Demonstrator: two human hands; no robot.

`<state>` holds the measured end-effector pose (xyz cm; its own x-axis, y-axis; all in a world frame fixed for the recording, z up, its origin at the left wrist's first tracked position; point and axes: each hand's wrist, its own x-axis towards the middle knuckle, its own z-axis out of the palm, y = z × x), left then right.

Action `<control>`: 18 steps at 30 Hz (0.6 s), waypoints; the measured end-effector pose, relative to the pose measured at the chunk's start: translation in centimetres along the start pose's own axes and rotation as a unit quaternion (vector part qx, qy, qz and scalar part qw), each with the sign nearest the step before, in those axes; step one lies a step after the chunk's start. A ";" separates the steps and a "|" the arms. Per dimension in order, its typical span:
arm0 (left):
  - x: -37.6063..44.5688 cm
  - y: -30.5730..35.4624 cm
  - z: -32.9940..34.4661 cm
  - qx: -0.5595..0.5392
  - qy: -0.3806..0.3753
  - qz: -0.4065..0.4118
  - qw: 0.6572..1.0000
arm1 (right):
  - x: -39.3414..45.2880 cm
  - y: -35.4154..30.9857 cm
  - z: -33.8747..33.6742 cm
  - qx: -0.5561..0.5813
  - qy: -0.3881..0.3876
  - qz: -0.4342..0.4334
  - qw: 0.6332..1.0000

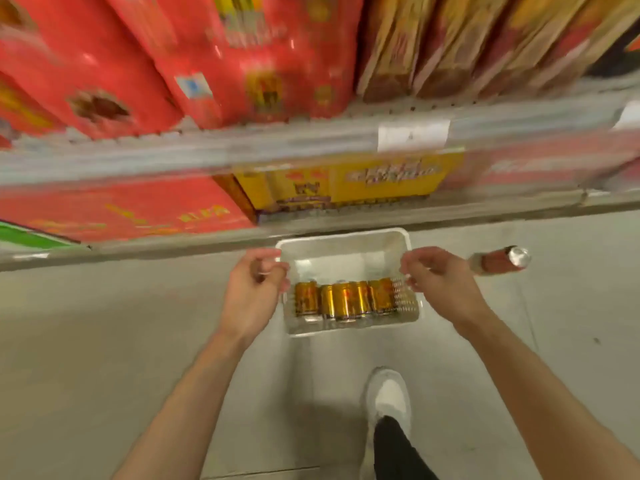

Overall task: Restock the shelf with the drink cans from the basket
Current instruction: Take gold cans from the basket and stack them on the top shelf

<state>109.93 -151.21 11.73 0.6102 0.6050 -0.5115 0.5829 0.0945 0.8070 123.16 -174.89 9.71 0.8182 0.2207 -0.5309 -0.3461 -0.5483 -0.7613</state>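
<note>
White plastic rectangular basket (346,244) sits on the grey floor (104,341) below the blurred metal shelf edge (242,150), and a row of gold drink cans (343,299) lies in its near half. At nine o'clock of the basket the left hand (252,289) curls its fingers over the rim; at three o'clock the right hand (440,278) grips the opposite rim. One red drink can (498,261) lies on the floor farther toward three o'clock. One white shoe (388,396) stands at six o'clock.
</note>
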 end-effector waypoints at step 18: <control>10.9 -17.3 14.1 0.123 -0.172 -0.161 0.964 | 12.8 17.3 9.2 -0.023 -0.092 0.081 0.992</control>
<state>114.11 -157.39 -12.00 0.4943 0.2735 -0.8252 0.8553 0.0165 0.5178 123.37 -174.14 -13.68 0.6544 0.2688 -0.7067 -0.4405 -0.6242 -0.6453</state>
